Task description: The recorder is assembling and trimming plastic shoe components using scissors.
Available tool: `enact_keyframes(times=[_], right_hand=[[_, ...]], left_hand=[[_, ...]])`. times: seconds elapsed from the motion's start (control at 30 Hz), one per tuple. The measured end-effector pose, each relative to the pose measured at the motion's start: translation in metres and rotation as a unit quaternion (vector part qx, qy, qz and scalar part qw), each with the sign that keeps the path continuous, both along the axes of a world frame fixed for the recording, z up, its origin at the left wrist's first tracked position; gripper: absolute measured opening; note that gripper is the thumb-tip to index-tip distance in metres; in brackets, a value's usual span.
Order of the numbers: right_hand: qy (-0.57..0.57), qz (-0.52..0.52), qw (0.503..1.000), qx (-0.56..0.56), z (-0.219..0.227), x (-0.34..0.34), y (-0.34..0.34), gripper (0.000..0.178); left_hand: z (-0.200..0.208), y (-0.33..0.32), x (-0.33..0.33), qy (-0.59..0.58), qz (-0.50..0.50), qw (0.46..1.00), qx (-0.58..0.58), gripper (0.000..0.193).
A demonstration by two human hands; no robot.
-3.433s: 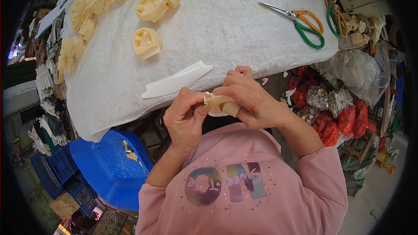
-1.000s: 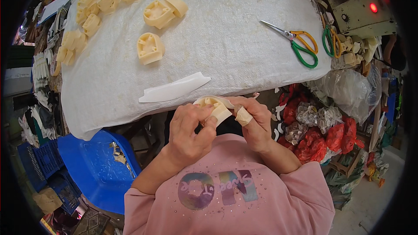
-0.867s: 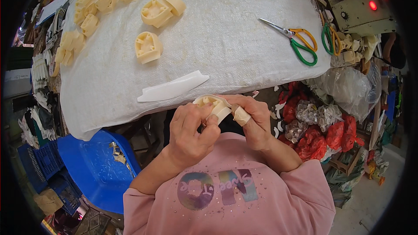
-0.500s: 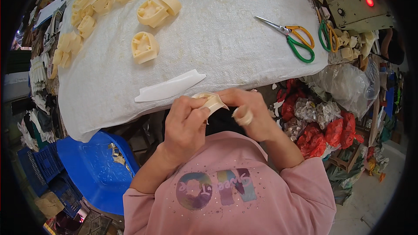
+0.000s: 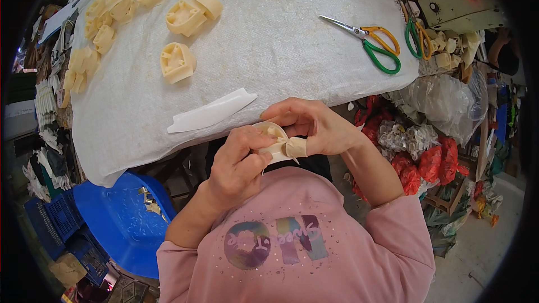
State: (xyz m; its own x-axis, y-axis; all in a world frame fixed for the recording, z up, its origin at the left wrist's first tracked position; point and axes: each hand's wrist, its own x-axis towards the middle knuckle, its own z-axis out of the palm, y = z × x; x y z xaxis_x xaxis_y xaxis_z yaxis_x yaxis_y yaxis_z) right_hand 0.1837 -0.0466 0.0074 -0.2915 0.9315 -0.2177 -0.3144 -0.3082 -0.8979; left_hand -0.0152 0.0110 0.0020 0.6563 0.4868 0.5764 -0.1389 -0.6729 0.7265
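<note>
Above my lap, just off the table's near edge, my left hand point(image 5: 231, 164) is closed around a cream moulded plastic part point(image 5: 275, 151). The part is hollow, with a curved rim and small raised bits inside. My right hand point(image 5: 328, 129) arches over its right side, fingers apart and bent. A short cream sleeve or wrap point(image 5: 296, 147) covers the right thumb, which touches the part's right edge. Beyond the hands, a white curved strip point(image 5: 213, 111) lies on the table's front edge.
Several similar cream parts point(image 5: 178, 63) stand at the left of the white-covered table point(image 5: 269, 45). Scissors point(image 5: 377, 50) with green and yellow handles lie at right, near a second pair point(image 5: 417, 39). A blue basin point(image 5: 120, 227) sits lower left; red plastic bags point(image 5: 430, 160) lie lower right.
My right hand has shifted up and its fingers have opened out from the part's rim. Its covered thumb has come left against the part. My left hand keeps its hold.
</note>
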Motion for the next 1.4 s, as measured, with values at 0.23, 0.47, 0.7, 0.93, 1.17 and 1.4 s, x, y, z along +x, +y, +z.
enact_keyframes(times=[0.23, 0.47, 0.7, 0.93, 1.17, 1.4], right_hand=[[-0.077, 0.03, 0.996, 0.036, -0.007, -0.002, 0.012, 0.056], [-0.11, -0.147, 0.975, 0.124, -0.005, -0.009, 0.009, 0.058], [-0.225, -0.163, 0.929, 0.245, -0.006, -0.014, -0.002, 0.038], [-0.148, -0.181, 0.937, 0.26, -0.011, -0.025, -0.001, 0.033], [-0.151, -0.182, 0.936, 0.26, -0.012, -0.029, 0.0, 0.033], [-0.155, -0.197, 0.932, 0.262, -0.01, -0.025, 0.001, 0.03]], left_hand=[[-0.002, 0.002, 0.006, 0.025, 0.032, 0.999, 0.009, 0.024], [-0.006, 0.003, 0.003, -0.031, 0.104, 0.984, -0.139, 0.014], [-0.006, -0.003, 0.01, -0.029, 0.208, 0.978, -0.003, 0.016], [-0.001, 0.001, 0.002, 0.003, 0.179, 0.958, 0.226, 0.015], [0.002, 0.002, 0.002, 0.013, 0.193, 0.956, 0.219, 0.014], [0.002, -0.001, 0.001, -0.024, 0.211, 0.972, -0.103, 0.016]])
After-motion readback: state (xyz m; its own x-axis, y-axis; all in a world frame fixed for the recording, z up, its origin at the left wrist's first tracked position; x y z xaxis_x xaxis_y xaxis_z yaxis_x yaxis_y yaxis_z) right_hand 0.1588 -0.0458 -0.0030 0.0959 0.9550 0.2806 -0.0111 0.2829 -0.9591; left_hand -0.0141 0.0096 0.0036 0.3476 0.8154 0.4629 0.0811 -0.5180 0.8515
